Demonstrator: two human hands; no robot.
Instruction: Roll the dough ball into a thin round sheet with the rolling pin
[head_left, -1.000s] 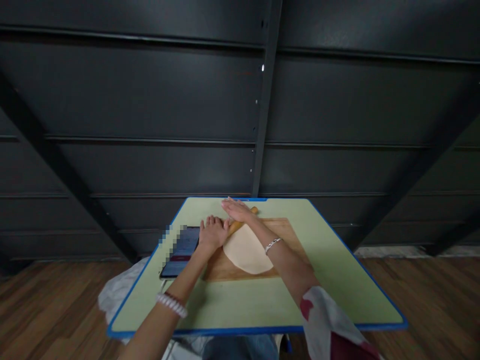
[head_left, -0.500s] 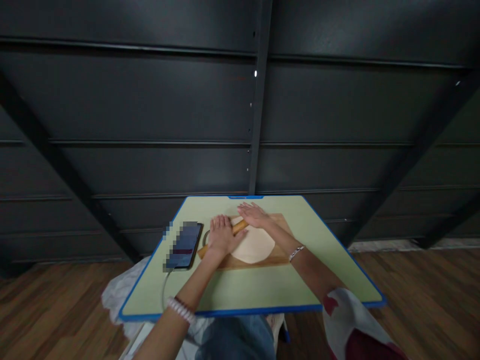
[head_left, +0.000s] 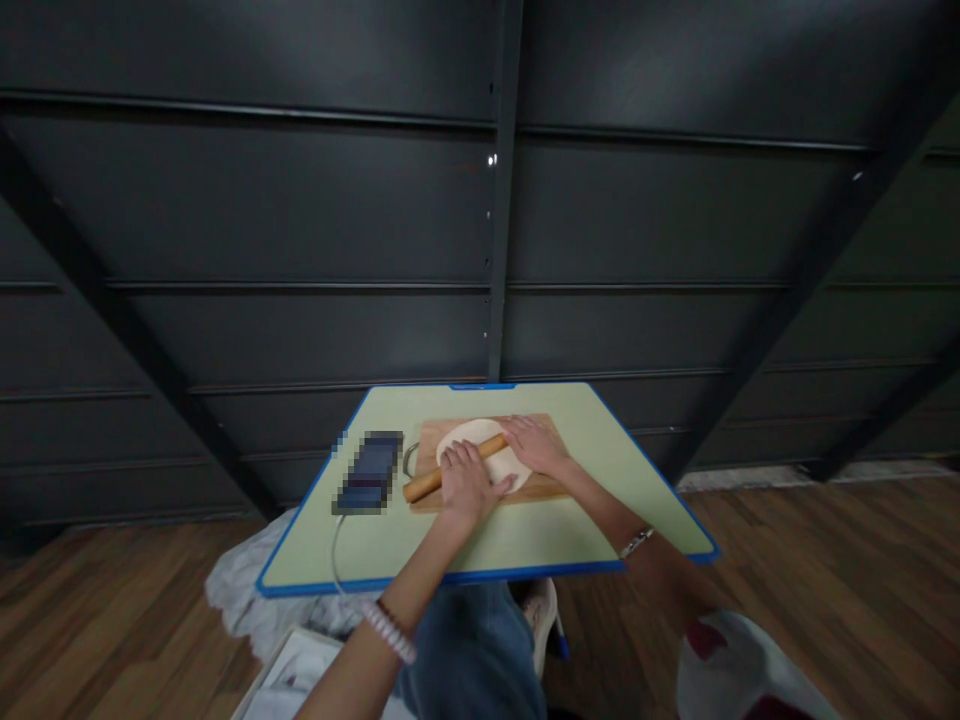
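Note:
A wooden rolling pin lies aslant across a thin, pale round of dough. Under the dough is a wooden cutting board with a metal handle on its left side. My left hand presses on the pin left of its middle, fingers stretched over it and thumb out toward the dough. Over the pin's far right end lies my right hand, palm down with its fingers extended. Both hands bear on the pin without wrapping round it. Part of the dough is hidden beneath the hands and pin.
The board rests on a small light-green table with a blue edge. Left of it lies a partly pixelated phone with a white cable. White cloth is below at left. A dark panelled wall stands behind.
The pin and both hands have come nearer to me over the dough, so more dough shows beyond the pin. My left fingers now reach across the pin. The view has shifted slightly.

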